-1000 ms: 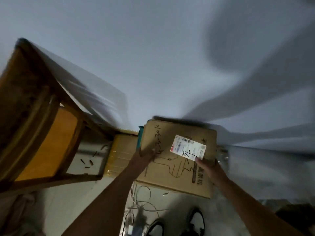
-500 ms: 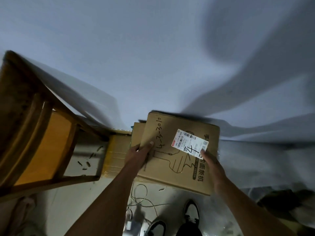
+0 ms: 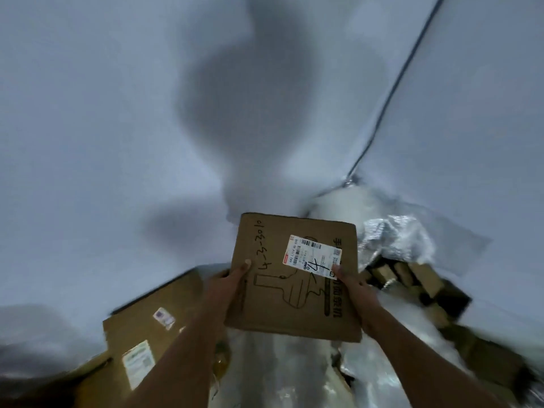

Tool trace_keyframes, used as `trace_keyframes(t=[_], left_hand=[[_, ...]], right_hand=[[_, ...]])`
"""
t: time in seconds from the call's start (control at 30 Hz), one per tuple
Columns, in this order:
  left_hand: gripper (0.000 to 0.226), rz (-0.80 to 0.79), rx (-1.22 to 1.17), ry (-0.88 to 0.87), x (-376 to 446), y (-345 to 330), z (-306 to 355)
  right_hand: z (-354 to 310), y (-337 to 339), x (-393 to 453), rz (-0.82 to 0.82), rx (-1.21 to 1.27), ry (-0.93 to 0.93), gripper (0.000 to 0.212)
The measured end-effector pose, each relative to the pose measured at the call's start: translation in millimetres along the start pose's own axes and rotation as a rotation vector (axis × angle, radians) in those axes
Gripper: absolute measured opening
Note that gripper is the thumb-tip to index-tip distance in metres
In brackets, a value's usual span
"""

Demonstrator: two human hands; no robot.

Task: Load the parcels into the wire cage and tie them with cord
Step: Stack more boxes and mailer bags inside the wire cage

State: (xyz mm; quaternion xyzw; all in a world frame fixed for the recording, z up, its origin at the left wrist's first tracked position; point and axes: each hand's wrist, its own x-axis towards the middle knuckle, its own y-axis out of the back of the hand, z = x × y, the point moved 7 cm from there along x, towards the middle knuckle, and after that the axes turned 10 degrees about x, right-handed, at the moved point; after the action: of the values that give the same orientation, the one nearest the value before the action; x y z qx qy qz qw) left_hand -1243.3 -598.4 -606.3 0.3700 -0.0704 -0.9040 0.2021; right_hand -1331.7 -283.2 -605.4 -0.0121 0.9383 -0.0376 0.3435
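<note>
I hold a flat brown cardboard parcel (image 3: 279, 290) in front of me, off any surface, with a white shipping label and black handwriting on its top face. My left hand (image 3: 232, 279) grips its left edge, thumb on top. My right hand (image 3: 350, 282) grips its right side, thumb on the label's corner. A larger cardboard parcel (image 3: 147, 334) with two stickers lies below at the lower left. No wire cage or cord shows in this view.
A white wall fills the upper view, with my shadow on it and a dark cable (image 3: 391, 92) running down at the right. Crumpled silvery plastic wrap (image 3: 394, 240) and white bags lie right and below. Small brown boxes (image 3: 412, 278) sit in a dark box at right.
The view has swung right: the wooden chair, the yellow box and my shoes are gone from sight. Both hands have lifted the labelled parcel and carried it over the pile of wrap and boxes.
</note>
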Motion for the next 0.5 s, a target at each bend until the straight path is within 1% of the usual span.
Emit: trace_keyframes(t=[0.07, 0.13, 0.23, 0.27, 0.37, 0.43, 0.5], left_hand=[[0.044, -0.094, 0.089, -0.092, -26.8, -70.1, 55.4], [0.046, -0.180, 0.150, -0.176, -58.0, -148.0, 100.9], [0.053, -0.343, 0.230, -0.247, -122.0, -269.8, 143.1], [0.051, -0.398, 0.251, -0.290, -153.8, -312.7, 153.8], [0.036, -0.480, 0.287, -0.327, -230.6, -430.7, 149.1], [0.040, -0.526, 0.352, -0.343, -274.3, -511.3, 125.9], [0.044, -0.575, 0.413, -0.306, -313.7, -581.7, 93.2]], right_hand=[[-31.8, 82.1, -32.6, 0.103, 0.066, 0.052, 0.062], [-56.6, 166.2, -69.9, 0.224, 0.136, 0.077, 0.059], [-78.2, 288.2, -130.3, 0.372, 0.246, 0.161, 0.050], [-79.5, 333.6, -151.2, 0.418, 0.281, 0.184, 0.047], [-61.0, 457.6, -209.0, 0.545, 0.365, 0.199, 0.050], [-30.2, 540.0, -240.9, 0.623, 0.406, 0.182, 0.064], [6.4, 609.8, -269.4, 0.692, 0.451, 0.147, 0.076]])
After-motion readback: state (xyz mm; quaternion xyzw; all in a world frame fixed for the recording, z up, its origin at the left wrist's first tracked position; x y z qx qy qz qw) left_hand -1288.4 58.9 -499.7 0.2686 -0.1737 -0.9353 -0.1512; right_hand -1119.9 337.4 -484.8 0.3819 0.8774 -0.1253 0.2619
